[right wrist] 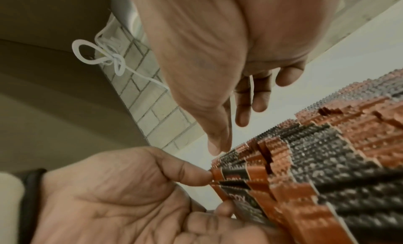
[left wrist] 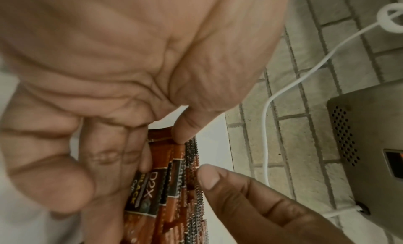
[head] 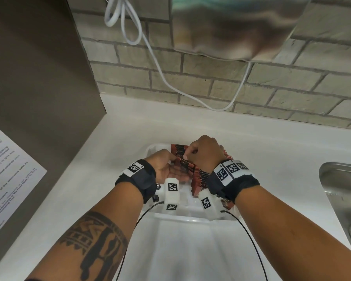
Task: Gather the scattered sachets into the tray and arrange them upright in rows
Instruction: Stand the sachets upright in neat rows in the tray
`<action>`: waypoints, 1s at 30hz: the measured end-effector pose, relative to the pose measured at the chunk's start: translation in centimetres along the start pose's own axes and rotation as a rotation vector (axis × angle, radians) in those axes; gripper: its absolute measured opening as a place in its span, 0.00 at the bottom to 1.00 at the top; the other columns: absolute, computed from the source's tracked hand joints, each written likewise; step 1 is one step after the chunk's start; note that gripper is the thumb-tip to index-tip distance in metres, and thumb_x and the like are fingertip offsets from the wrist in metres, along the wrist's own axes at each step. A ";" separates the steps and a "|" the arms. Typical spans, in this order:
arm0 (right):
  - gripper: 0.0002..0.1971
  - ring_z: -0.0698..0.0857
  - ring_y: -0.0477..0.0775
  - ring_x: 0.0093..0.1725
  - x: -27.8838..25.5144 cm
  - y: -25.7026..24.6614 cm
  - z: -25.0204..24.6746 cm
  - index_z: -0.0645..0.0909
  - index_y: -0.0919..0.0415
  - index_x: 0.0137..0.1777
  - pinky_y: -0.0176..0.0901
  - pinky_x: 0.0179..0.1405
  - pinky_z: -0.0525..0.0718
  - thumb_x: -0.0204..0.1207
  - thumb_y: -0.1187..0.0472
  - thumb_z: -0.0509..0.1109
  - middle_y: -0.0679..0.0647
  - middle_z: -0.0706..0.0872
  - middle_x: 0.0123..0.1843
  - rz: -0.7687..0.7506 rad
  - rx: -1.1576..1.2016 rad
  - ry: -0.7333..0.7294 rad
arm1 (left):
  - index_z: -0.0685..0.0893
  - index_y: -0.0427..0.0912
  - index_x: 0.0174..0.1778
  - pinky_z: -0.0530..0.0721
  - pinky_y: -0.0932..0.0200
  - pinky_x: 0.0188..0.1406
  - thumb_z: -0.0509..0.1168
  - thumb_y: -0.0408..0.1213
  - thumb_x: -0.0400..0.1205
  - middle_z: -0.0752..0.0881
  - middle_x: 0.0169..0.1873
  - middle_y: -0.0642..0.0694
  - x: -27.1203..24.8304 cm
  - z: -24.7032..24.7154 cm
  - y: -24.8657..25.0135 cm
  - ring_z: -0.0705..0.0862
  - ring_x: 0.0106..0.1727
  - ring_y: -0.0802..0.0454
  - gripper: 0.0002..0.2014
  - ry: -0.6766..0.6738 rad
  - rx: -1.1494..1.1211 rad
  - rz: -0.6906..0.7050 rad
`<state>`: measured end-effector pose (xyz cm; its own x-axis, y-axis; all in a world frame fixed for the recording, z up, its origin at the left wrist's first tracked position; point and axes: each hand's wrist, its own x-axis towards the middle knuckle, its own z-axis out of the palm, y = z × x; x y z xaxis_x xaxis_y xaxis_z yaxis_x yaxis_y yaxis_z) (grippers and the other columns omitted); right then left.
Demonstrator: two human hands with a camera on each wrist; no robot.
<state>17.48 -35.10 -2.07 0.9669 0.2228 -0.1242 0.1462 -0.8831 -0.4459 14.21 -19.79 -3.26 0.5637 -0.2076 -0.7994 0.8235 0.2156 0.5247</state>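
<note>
Red-brown and black sachets (head: 201, 177) stand upright in a packed row along the right side of a white tray (head: 152, 148) on the counter. My left hand (head: 170, 169) is at the row's left end, palm turned toward it; in the left wrist view its thumb and curled fingers pinch the end sachets (left wrist: 174, 204). My right hand (head: 203, 153) hovers over the row with its fingers loosely curled in the air. Its thumb (right wrist: 216, 147) touches the serrated top edges of the sachets (right wrist: 327, 153), close to my left thumb (right wrist: 196, 177).
A steel sink (head: 342, 199) lies at the right. A white cable (head: 160, 74) hangs down the brick wall from a metal appliance (head: 231, 27). A brown panel (head: 39, 78) with a printed sheet (head: 8, 179) stands at the left. The tray's near part (head: 180, 250) holds no sachets.
</note>
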 end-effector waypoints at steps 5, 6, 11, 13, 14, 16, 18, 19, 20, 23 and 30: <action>0.11 0.77 0.53 0.58 -1.1 -0.4 -0.7 0.88 0.44 0.42 0.56 0.64 0.71 0.63 0.47 0.84 0.46 0.82 0.53 -0.032 -0.180 -0.106 | 0.79 0.28 0.57 0.86 0.50 0.18 0.47 0.33 0.90 0.88 0.48 0.26 -0.3 0.0 -0.1 0.92 0.33 0.32 0.17 -0.017 -0.052 0.027; 0.11 0.76 0.54 0.60 -1.2 -0.5 -0.7 0.87 0.43 0.44 0.56 0.65 0.70 0.64 0.49 0.84 0.48 0.80 0.56 -0.032 -0.230 -0.116 | 0.80 0.29 0.54 0.86 0.50 0.18 0.47 0.32 0.90 0.88 0.47 0.27 -0.3 0.1 -0.1 0.92 0.33 0.33 0.16 -0.013 -0.052 0.030; 0.07 0.76 0.55 0.64 -1.0 -0.7 0.0 0.88 0.46 0.50 0.55 0.68 0.71 0.74 0.57 0.76 0.51 0.79 0.59 -0.041 -0.309 -0.074 | 0.81 0.26 0.59 0.91 0.46 0.37 0.50 0.28 0.86 0.89 0.51 0.24 -0.3 -0.2 -0.3 0.92 0.46 0.31 0.16 0.027 0.043 0.027; 0.07 0.76 0.55 0.64 -1.0 -0.7 0.1 0.88 0.47 0.51 0.54 0.67 0.72 0.75 0.57 0.74 0.51 0.79 0.60 -0.032 -0.307 -0.057 | 0.81 0.25 0.62 0.90 0.43 0.47 0.52 0.26 0.83 0.89 0.55 0.25 -0.2 -0.3 -0.4 0.91 0.51 0.31 0.17 0.040 0.101 0.033; 0.07 0.76 0.55 0.64 -0.9 -0.7 0.2 0.88 0.47 0.51 0.54 0.67 0.72 0.75 0.57 0.74 0.50 0.80 0.59 -0.034 -0.299 -0.048 | 0.82 0.25 0.62 0.90 0.44 0.48 0.53 0.24 0.83 0.90 0.55 0.27 -0.1 -0.2 -0.5 0.91 0.50 0.33 0.17 0.044 0.128 0.055; 0.07 0.77 0.55 0.64 -0.7 -0.6 0.3 0.88 0.46 0.50 0.55 0.67 0.72 0.76 0.58 0.72 0.50 0.80 0.59 -0.042 -0.281 -0.044 | 0.83 0.27 0.65 0.90 0.46 0.52 0.53 0.23 0.81 0.91 0.54 0.31 0.0 0.0 -0.7 0.90 0.52 0.35 0.20 0.054 0.201 0.108; 0.06 0.77 0.55 0.63 -0.7 -0.5 0.3 0.87 0.45 0.47 0.55 0.67 0.72 0.76 0.58 0.72 0.50 0.80 0.58 -0.043 -0.266 -0.046 | 0.85 0.30 0.64 0.86 0.41 0.64 0.55 0.24 0.79 0.92 0.54 0.34 0.3 0.0 -1.1 0.89 0.59 0.36 0.20 0.074 0.303 0.132; 0.06 0.77 0.55 0.63 -0.6 -0.5 0.3 0.86 0.44 0.45 0.55 0.67 0.72 0.76 0.58 0.72 0.50 0.80 0.58 -0.043 -0.254 -0.044 | 0.87 0.31 0.61 0.81 0.38 0.70 0.56 0.25 0.78 0.92 0.55 0.35 0.4 0.0 -1.2 0.87 0.62 0.35 0.19 0.080 0.351 0.126; 0.07 0.77 0.54 0.63 -0.6 -0.4 0.3 0.85 0.43 0.43 0.55 0.66 0.71 0.76 0.58 0.72 0.49 0.80 0.58 -0.041 -0.242 -0.043 | 0.88 0.32 0.57 0.78 0.35 0.74 0.57 0.25 0.77 0.91 0.56 0.35 0.5 0.1 -1.4 0.86 0.65 0.34 0.17 0.083 0.380 0.120; 0.06 0.77 0.54 0.63 -0.7 -0.4 0.2 0.84 0.42 0.42 0.55 0.67 0.70 0.75 0.57 0.73 0.49 0.81 0.57 -0.043 -0.223 -0.045 | 0.88 0.33 0.54 0.77 0.35 0.75 0.59 0.25 0.76 0.90 0.57 0.35 0.6 0.2 -1.5 0.84 0.68 0.33 0.16 0.090 0.394 0.112; 0.08 0.79 0.54 0.61 -0.5 -0.4 0.2 0.84 0.43 0.42 0.53 0.65 0.70 0.76 0.60 0.70 0.48 0.82 0.56 -0.057 -0.219 -0.028 | 0.86 0.31 0.63 0.85 0.43 0.62 0.57 0.24 0.79 0.90 0.57 0.35 0.1 0.5 -1.8 0.85 0.61 0.35 0.19 0.110 0.403 0.137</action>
<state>16.89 -34.80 -2.06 0.9500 0.2836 -0.1306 0.2453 -0.9366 -0.2501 12.81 -20.68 -4.19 0.6773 -0.0954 -0.7295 0.7128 -0.1604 0.6828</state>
